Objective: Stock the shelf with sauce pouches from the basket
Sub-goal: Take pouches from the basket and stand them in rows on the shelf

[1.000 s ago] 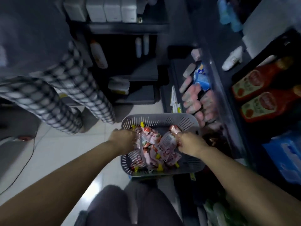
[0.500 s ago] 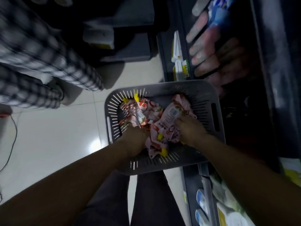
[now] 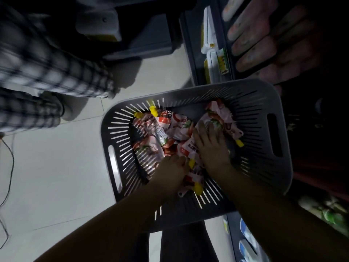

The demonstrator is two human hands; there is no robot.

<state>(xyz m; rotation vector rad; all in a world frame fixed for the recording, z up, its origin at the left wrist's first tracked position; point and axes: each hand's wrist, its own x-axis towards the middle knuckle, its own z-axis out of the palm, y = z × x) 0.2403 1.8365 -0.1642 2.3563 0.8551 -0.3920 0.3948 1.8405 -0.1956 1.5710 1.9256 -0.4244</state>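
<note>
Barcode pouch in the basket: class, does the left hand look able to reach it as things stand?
Probably yes. The barcode pouch lies uncovered on top, just ahead of the left hand; the right hand rests further right.

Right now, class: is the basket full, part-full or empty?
Part-full: sauce pouches lie in a low heap in the basket; its slotted walls show bare above.

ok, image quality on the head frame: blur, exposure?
Head view: dim overall, right side almost black; checked trousers motion-smeared; floor brightest; pouches, left hand and right hand in the basket fairly sharp.
</note>
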